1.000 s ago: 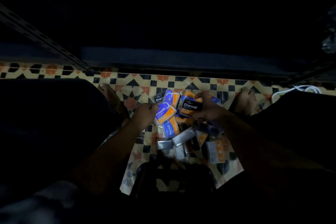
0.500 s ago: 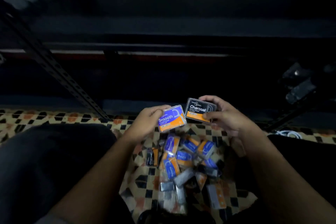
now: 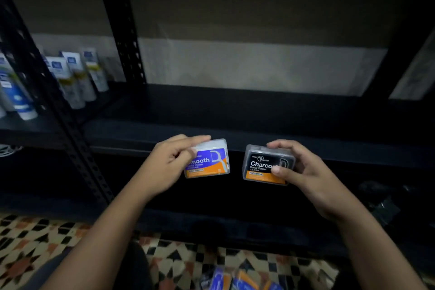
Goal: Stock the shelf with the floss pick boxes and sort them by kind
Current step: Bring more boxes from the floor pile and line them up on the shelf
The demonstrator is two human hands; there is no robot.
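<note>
Floss pick boxes, two in hand, both held in front of the dark shelf (image 3: 235, 110) edge, labels facing camera, long axes roughly horizontal, side by side and apart; left hand (image 3: 164, 167) pinches the blue/orange Smooth box (image 3: 208, 160), fingers over its top, thumb on the label; right hand (image 3: 303, 174) grips the black Charcoal box (image 3: 263, 167), fingers curled over its top right, thumb on the front; Charcoal box tilts slightly clockwise; shelf bay behind the hands looks bare; next bay left holds upright tubes (image 3: 77, 77); rest of the box pile (image 3: 235, 280) lies on the patterned floor (image 3: 35, 242) at bottom edge; versus 0.5 s ago: both boxes raised from above the pile to shelf level, view tilted up.
</note>
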